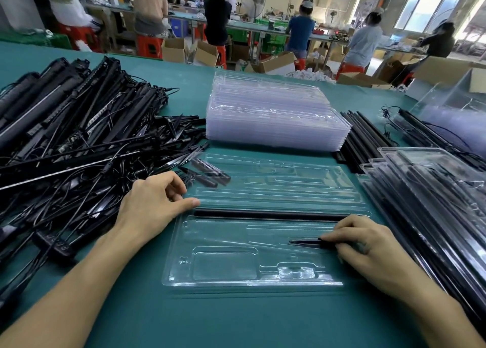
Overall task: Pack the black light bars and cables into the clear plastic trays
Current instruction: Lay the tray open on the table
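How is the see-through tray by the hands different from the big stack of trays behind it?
The open tray lies alone, unfolded flat, with a black light bar along its middle; the stack of trays is many piled together, with nothing visible inside. The open tray looks clear, the stack cloudy. Both are moulded plastic on the green table.
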